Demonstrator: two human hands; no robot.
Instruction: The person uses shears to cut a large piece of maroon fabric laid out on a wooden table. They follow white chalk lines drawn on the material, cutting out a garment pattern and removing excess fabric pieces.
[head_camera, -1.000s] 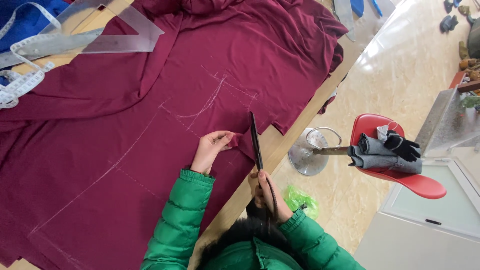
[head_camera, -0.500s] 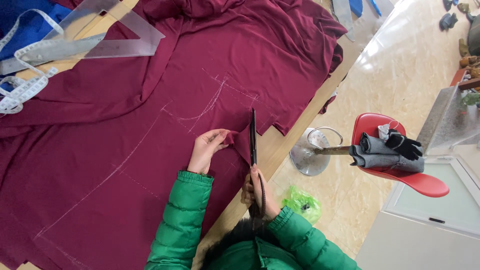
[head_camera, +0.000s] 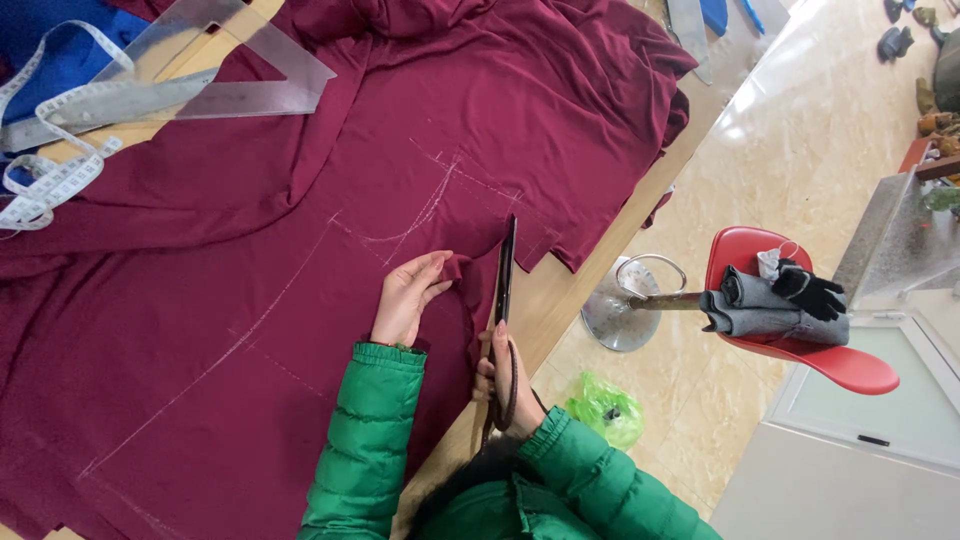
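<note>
ok, right hand (head_camera: 508, 385) at lower centre is clenched through the handles of the scissors (head_camera: 503, 290), blades running up into the maroon fabric (head_camera: 300, 330). left hand (head_camera: 408, 297) pinches the cut edge beside them. best to keep the cloth taut and follow the chalk line (head_camera: 425, 212).

Your scissors (head_camera: 505, 275) pushed further up the maroon fabric (head_camera: 250, 300), cut longer, your left hand (head_camera: 408, 296) lifting the cut edge higher

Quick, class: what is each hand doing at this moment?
Left hand: closed on a fold of the dark red fabric marked with chalk lines.
Right hand: closed round the long black scissors.
</note>
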